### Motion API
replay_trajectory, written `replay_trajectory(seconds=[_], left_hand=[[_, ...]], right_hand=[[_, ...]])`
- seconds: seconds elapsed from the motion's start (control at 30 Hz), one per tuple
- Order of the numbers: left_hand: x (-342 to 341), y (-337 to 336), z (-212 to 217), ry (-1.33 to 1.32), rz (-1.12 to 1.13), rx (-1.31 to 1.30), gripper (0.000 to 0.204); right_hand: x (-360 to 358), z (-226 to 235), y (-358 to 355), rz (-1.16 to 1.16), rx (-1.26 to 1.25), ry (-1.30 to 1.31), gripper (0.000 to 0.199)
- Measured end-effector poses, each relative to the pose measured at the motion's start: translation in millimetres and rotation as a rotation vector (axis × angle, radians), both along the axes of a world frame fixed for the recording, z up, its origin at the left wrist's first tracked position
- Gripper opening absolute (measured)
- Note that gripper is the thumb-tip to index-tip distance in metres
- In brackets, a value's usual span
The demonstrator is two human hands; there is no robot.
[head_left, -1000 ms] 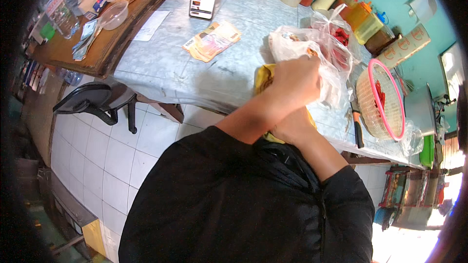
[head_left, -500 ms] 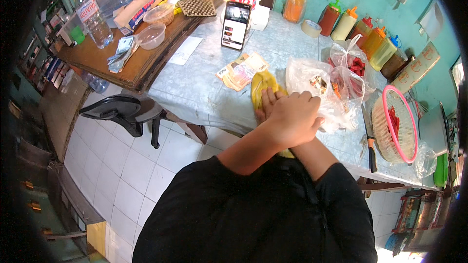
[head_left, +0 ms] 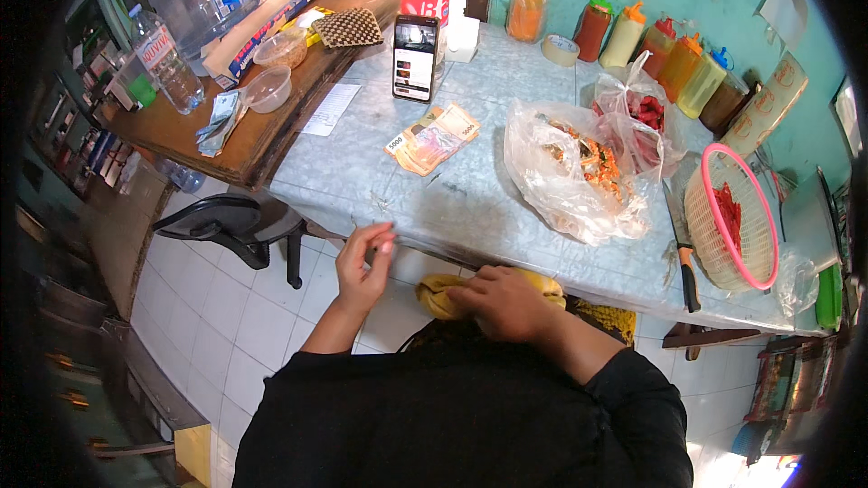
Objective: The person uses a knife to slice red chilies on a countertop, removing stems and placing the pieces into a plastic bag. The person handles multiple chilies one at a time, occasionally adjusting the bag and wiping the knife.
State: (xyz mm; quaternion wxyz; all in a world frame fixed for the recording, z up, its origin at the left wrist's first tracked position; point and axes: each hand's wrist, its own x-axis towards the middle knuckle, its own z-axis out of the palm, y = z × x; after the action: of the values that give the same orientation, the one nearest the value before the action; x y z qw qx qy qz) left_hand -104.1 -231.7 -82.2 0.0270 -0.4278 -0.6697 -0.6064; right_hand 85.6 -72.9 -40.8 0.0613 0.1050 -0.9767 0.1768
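A yellow cloth (head_left: pixel 440 296) is bunched under my right hand (head_left: pixel 508 304), whose fingers are wrapped over it at the table's front edge, close to my body. Off to the left, my left hand (head_left: pixel 363 264) is raised just in front of the same edge. Its fingers are loosely curled, with a gap to the thumb and nothing visible between them. Beyond the hands, several banknotes (head_left: pixel 432 140) lie fanned on the table (head_left: pixel 362 190). To their right rests an open clear plastic bag (head_left: pixel 533 172) of chopped orange and green food.
A phone (head_left: pixel 416 59) stands upright behind the banknotes. At the right lie a knife (head_left: pixel 687 271) and a pink-rimmed basket (head_left: pixel 701 226) with red chillies. Sauce bottles (head_left: pixel 624 34) line the wall. A black chair (head_left: pixel 212 217) and wooden table (head_left: pixel 244 140) are left.
My crossed arms have come apart. The right hand has drawn the yellow cloth from the tabletop toward me, and the left hand has moved left. The plastic bag now lies more spread out.
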Motion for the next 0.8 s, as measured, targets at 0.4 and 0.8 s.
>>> replay_trajectory(seconds=[0.4,0.8], left_hand=[[66.5,-185.2,-337.5,-0.665,0.111,-1.363,0.036],[22.5,-83.8,-317.5,-0.610,-0.009,-1.224,0.033]], right_hand=[[240.1,155.8,54.9,-0.795,-0.873,0.867,0.057],[430.8,219.4,223.0,-1.657,0.710,0.133,0.049]])
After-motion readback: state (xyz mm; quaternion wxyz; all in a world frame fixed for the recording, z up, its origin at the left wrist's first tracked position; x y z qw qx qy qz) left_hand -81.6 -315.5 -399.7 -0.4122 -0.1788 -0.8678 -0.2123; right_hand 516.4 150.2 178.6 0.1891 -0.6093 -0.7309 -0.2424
